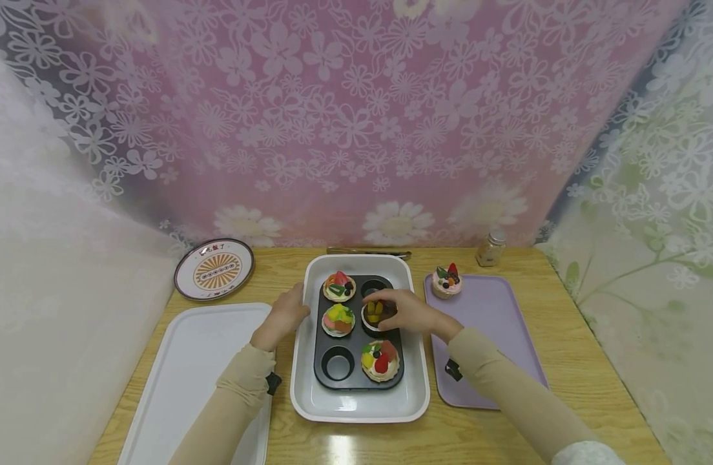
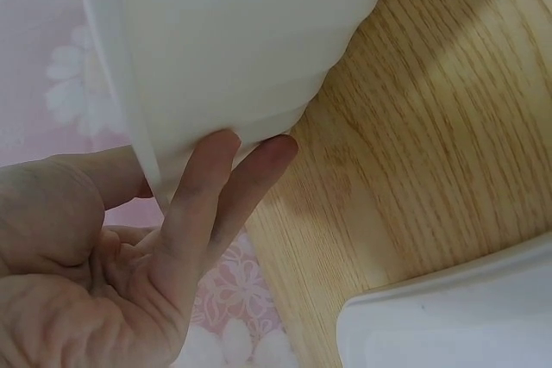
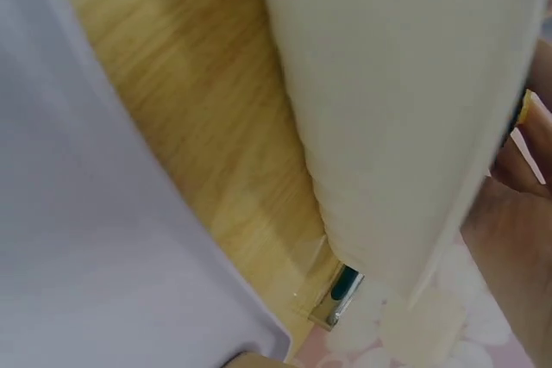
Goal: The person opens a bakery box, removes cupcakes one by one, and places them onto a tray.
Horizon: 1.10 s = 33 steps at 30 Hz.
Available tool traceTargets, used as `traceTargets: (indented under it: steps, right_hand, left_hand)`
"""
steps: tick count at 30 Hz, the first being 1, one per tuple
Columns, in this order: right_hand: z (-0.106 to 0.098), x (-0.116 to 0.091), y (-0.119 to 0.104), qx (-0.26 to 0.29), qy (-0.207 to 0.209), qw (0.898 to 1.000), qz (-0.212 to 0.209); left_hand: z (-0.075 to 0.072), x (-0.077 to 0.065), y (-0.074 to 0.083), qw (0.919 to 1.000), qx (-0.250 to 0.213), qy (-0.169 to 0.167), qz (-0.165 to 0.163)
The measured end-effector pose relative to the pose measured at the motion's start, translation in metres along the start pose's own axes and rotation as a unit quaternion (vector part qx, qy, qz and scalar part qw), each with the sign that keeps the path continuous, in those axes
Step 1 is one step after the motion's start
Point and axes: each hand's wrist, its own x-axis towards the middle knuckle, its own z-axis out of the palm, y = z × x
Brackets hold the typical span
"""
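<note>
A deep white tray point(image 1: 349, 411) holds a black muffin tin point(image 1: 359, 381). My left hand point(image 1: 287, 314) holds the tray's left rim; in the left wrist view its fingers point(image 2: 205, 180) lie along the outer wall, with the thumb over the rim. Over the middle right cup, my right hand point(image 1: 405, 310) grips a chocolate tart point(image 1: 374, 312) with yellow fruit on top, thumb and fingers at its sides. Three other fruit tarts sit in the tin: a strawberry one point(image 1: 339, 287), a yellow-topped one point(image 1: 338, 320) and a cream one point(image 1: 381, 361). The right wrist view mostly shows the tray's outer wall.
To the right, a purple tray point(image 1: 478, 361) bears a pink-cream tart point(image 1: 447, 282) at its far left corner. A white flat tray point(image 1: 199, 361) lies on the left, below a round plate point(image 1: 214, 269). Tongs point(image 1: 371, 252) and a small jar point(image 1: 491, 249) stand at the back.
</note>
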Motion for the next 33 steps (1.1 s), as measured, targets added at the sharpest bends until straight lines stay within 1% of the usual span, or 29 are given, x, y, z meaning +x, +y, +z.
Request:
traceTargets:
  steps: [4,9,12,15,19,26,29,33]
  right_hand:
    - [-0.001,-0.001,-0.001,0.025,0.002,1.000,0.006]
    - [0.001,-0.002,-0.004,0.011,0.005,1.000,0.000]
    - [0.000,-0.003,-0.008,0.000,0.019,1.000,-0.004]
    - [-0.002,-0.005,-0.014,-0.001,0.038,0.999,0.002]
    - [-0.009,-0.008,-0.017,0.015,0.055,0.998,0.012]
    - [-0.025,-0.019,-0.019,0.056,0.069,0.996,0.011]
    - [-0.032,-0.023,-0.018,0.052,0.082,0.995,0.008]
    - [-0.040,-0.028,-0.016,0.030,0.099,0.995,0.012]
  left_hand:
    - [0.001,0.000,-0.001,1.0000,-0.004,-0.002,-0.002]
    - [0.001,0.000,-0.001,1.0000,-0.002,0.001,-0.001]
    - [0.001,0.000,-0.001,1.0000,0.000,0.008,0.003]
    - [0.001,0.000,-0.001,0.9999,-0.005,0.010,0.005]
    - [0.002,0.000,-0.002,0.9998,-0.014,0.010,0.007]
    - [0.001,-0.001,-0.001,0.9996,-0.027,0.005,0.005]
    - [-0.001,-0.002,0.000,0.9995,-0.031,-0.003,-0.001]
    - [-0.001,-0.002,0.000,0.9992,-0.038,-0.009,-0.008]
